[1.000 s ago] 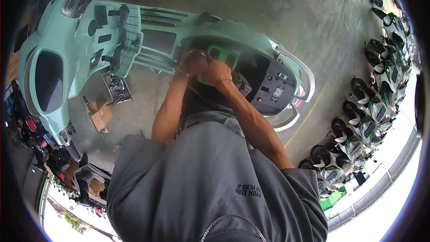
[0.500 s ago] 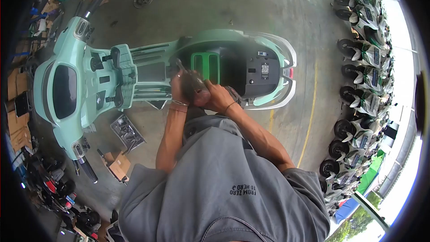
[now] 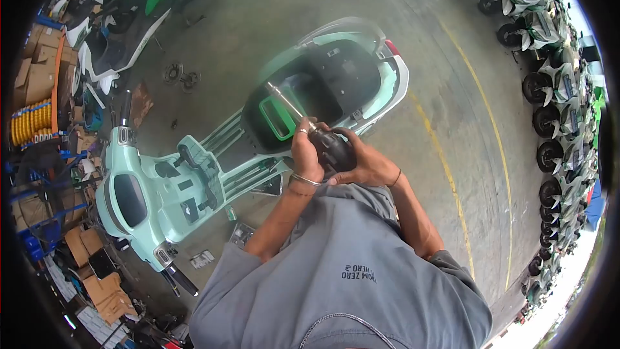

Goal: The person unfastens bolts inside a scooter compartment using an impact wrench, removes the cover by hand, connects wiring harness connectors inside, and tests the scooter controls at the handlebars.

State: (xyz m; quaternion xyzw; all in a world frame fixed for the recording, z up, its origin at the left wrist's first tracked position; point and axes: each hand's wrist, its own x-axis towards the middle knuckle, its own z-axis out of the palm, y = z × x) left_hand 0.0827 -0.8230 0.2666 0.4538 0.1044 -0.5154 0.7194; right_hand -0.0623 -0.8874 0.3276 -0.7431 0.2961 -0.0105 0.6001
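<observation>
A black cordless power driver (image 3: 332, 150) with a long silver socket extension (image 3: 285, 99) is in both my hands, close to my waist. My left hand (image 3: 307, 160) is closed around its front end, by the base of the extension. Around the back of its body curls my right hand (image 3: 374, 164). The extension points up and left over a mint-green scooter (image 3: 381, 94) without a seat. Beneath the extension's tip lies a bright green frame (image 3: 276, 120) inside the scooter's open black compartment (image 3: 323, 98).
Rows of parked motorbikes (image 3: 539, 87) line the right side. Another green and white bike (image 3: 116, 58) stands at upper left, near cardboard boxes (image 3: 42, 68) and a yellow coil (image 3: 31, 123). Round metal parts (image 3: 182, 76) lie on the floor. Yellow lines (image 3: 439, 155) cross the floor at right.
My view has turned, so the scooter now lies diagonally. Both hands still hold the driver, which now shows clearly with its extension pointing up and left; before, it was blurred.
</observation>
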